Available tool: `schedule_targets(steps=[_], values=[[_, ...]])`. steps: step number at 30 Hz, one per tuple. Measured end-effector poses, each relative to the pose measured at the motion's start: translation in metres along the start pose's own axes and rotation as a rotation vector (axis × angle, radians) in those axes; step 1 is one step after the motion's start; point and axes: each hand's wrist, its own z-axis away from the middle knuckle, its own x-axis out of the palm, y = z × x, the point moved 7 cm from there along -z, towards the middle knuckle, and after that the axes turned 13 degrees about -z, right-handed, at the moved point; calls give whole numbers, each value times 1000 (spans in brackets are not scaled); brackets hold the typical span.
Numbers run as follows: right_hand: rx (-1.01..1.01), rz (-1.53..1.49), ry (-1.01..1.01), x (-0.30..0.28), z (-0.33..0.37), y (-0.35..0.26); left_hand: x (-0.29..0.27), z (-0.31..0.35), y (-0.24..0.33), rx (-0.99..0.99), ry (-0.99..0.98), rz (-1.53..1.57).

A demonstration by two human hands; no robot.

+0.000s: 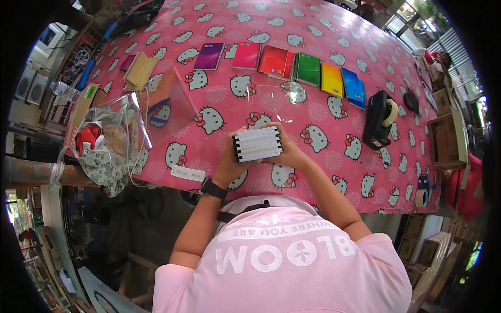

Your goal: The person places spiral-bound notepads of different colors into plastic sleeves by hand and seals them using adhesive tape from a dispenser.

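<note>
Between both hands, over the near part of the table, is a stack of small notebooks [259,143], with white page edges facing up and black bits along both sides. My left hand [229,155] is closed around the stack's left side; a dark watch [214,188] is on that wrist. On the opposite side, my right hand [289,147] grips the stack, its fingers partly hidden behind it. Beyond the hands lies a row of notebooks: purple [209,56], pink [247,55], red [276,61], green [307,69], yellow [332,79] and blue [353,87].
A black tape dispenser [377,121] stands at the right, with tape rolls [421,197] near the table's right edge. To the left are a clear plastic bag [168,104], a patterned cloth bag [110,156] and a white paper strip [188,173]. A pink printed cover [323,133] spans the table.
</note>
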Motion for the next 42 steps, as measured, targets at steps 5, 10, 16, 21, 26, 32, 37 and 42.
schedule_targets(steps=[5,10,16,21,26,32,37,42], values=[[-92,-116,24,-1,-2,7,3,-3,-1,60,37,-25],[-13,-78,110,-11,-7,10,6,-11,-17,-89,-101,167],[121,-277,146,-7,-4,4,-1,-20,-14,-355,-213,332],[106,-412,81,-2,7,-9,-1,-12,1,-367,-228,569],[37,-364,58,1,17,-20,-8,-9,7,-260,-238,335],[-32,-230,-28,-4,19,-16,-9,-8,3,-219,-208,213],[133,301,544,-80,36,1,-13,-23,-12,-451,-93,486],[159,1082,809,-100,49,8,-2,-61,-41,-659,-130,469]])
